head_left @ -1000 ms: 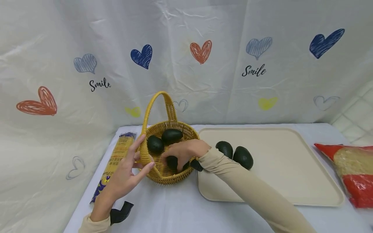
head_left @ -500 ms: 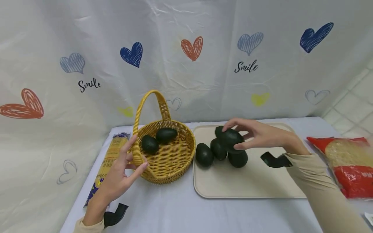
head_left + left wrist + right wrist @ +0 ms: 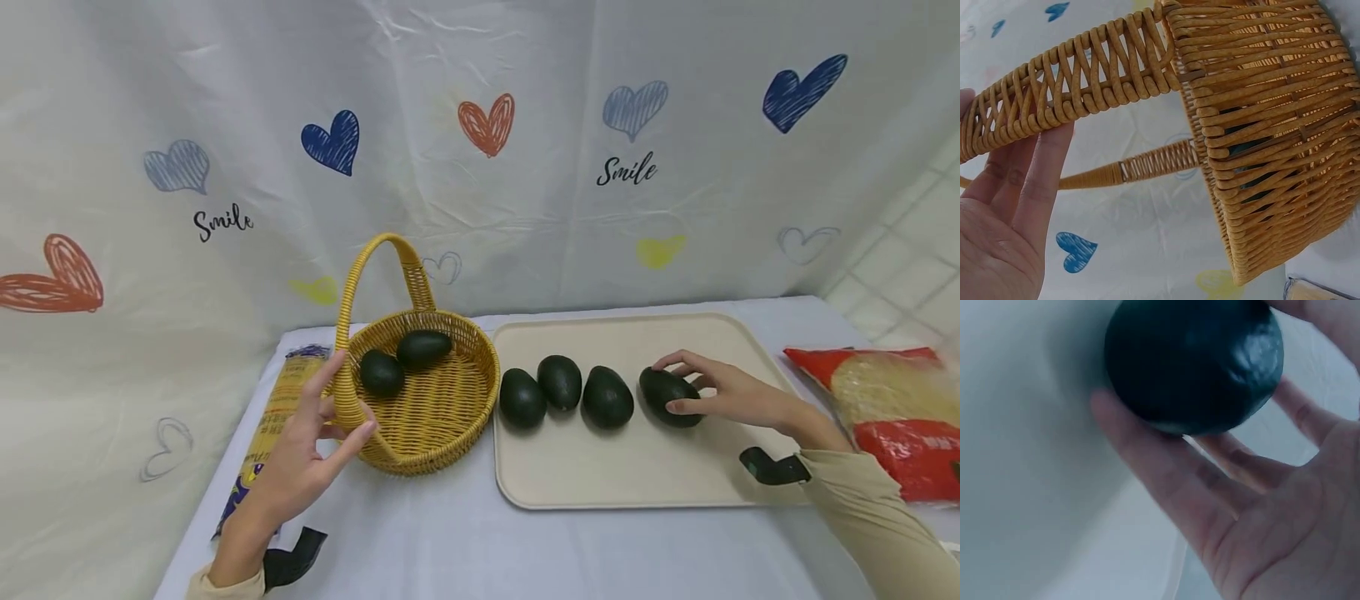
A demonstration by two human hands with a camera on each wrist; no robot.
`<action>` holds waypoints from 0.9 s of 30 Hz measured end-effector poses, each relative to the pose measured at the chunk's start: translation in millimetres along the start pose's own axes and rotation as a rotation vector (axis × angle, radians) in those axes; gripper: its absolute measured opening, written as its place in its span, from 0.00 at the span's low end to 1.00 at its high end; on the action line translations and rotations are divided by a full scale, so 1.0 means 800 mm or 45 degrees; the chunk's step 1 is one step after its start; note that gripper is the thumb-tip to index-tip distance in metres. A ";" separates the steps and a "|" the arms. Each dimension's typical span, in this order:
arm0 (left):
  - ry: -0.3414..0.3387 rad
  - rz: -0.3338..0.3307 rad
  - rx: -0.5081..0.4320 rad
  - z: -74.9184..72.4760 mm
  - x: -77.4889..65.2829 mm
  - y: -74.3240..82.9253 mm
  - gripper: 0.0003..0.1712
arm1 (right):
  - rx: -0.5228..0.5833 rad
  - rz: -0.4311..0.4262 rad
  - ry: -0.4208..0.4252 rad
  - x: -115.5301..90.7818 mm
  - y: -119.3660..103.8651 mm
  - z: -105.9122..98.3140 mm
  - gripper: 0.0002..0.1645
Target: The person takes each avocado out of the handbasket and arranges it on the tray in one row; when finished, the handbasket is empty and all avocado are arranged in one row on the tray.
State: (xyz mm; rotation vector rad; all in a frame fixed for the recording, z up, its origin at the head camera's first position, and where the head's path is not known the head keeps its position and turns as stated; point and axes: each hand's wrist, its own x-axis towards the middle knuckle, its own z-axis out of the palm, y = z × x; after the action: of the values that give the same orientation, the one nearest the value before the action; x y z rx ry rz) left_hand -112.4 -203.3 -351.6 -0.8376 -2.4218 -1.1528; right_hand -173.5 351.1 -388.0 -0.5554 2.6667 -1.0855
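A yellow wicker basket (image 3: pixel 442 417) stands left of centre, with two dark green avocados (image 3: pixel 423 347) inside against its left and back wall. My left hand (image 3: pixel 296 450) holds the basket's handle (image 3: pixel 1079 78), its fingers behind the handle in the left wrist view. On the beige tray (image 3: pixel 600 475), three avocados (image 3: pixel 559 382) lie in a row at the left. To their right, my right hand (image 3: pixel 731 396) grips another avocado (image 3: pixel 663 396) between thumb and fingers, low over the tray. The right wrist view shows this avocado (image 3: pixel 1191 362) close up; whether it touches the tray I cannot tell.
A yellow packet with blue ends (image 3: pixel 288 400) lies left of the basket, partly behind my left hand. A red bag with a clear window (image 3: pixel 885 408) lies beyond the tray's right edge. Behind the table hangs a white cloth (image 3: pixel 525 208) printed with hearts.
The right hand went from inside the basket to the tray with an avocado, then further right and down, apart from the other three. The left hand stays at the handle. The view shifted slightly.
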 end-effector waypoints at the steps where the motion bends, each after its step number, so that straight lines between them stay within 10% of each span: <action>1: -0.002 0.005 -0.002 0.001 0.000 0.000 0.59 | -0.012 -0.007 0.011 0.000 0.000 0.002 0.30; 27: 0.002 0.023 0.002 0.001 0.001 -0.004 0.59 | -0.035 -0.027 0.003 0.010 -0.023 0.001 0.46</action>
State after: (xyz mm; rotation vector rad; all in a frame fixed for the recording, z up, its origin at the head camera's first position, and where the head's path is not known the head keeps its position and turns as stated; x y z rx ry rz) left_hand -114.8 -203.6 -353.7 -0.8560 -2.4089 -1.1440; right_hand -175.9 334.9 -376.0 -0.5898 2.6874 -1.0570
